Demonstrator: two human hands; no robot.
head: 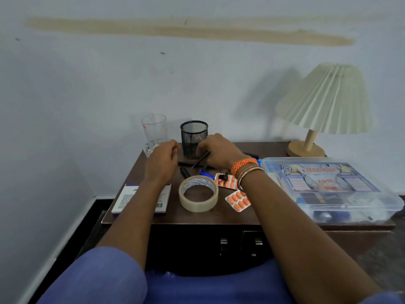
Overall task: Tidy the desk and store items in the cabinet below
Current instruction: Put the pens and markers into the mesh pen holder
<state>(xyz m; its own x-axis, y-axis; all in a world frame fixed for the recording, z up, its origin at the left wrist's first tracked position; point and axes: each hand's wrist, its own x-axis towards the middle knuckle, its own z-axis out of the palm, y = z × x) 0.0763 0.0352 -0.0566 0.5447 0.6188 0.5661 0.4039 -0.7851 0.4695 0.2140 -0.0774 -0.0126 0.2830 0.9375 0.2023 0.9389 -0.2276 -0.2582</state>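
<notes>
While our right hand [219, 150] pinches a black pen [201, 159] at its 8 o'clock, beside the mesh holder [194, 137] on the table [219, 216], our left hand [162, 159] hovers, fingers [173, 145] loosely curled, holding nothing. More pens [186, 165] lie between both hands.

Right hand [219, 150] pinching a black pen [200, 159] just before the mesh pen cup [194, 137]; left hand [163, 159] loosely curled beside it, holding nothing. Nearby on the dark desk [219, 216]: tape roll [198, 193], orange pill strips [237, 200], drinking glass [154, 131], first-aid box [328, 187], lamp [322, 106].
</notes>
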